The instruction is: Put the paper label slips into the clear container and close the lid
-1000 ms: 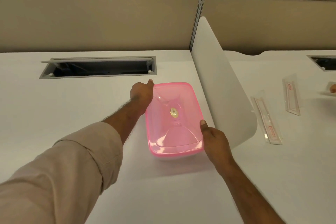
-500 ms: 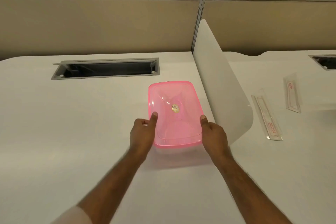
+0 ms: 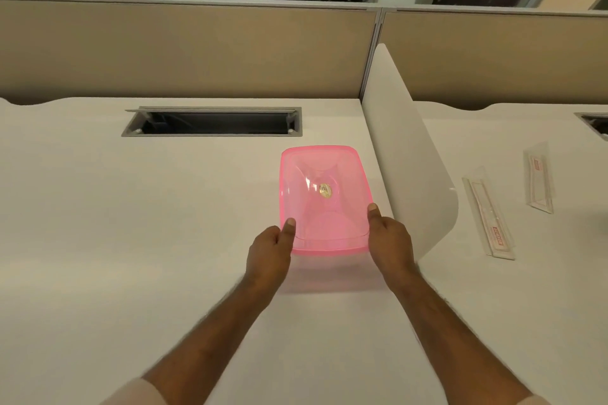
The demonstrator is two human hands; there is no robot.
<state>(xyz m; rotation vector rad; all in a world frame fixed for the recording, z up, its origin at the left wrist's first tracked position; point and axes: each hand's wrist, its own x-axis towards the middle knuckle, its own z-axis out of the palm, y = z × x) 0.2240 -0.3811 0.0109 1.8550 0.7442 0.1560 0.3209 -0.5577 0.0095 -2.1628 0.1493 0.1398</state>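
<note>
A clear container with a translucent pink lid (image 3: 324, 197) sits on the white desk (image 3: 131, 240), close to the curved white divider. A small gold sticker marks the lid's middle. My left hand (image 3: 271, 251) grips the lid's near left corner, thumb on top. My right hand (image 3: 390, 242) grips the near right corner the same way. The lid lies flat over the container. Any paper slips inside are hidden by the pink lid.
A curved white divider (image 3: 408, 154) stands right of the container. Beyond it, two clear sleeves with red-printed slips (image 3: 490, 219) (image 3: 539, 182) lie on the neighbouring desk. An open cable slot (image 3: 214, 123) sits in the desk behind the container. Beige partition panels close the back.
My left hand came from the lid's far left corner to its near left corner. The right hand stayed at the near right corner. The view tilted up slightly.
</note>
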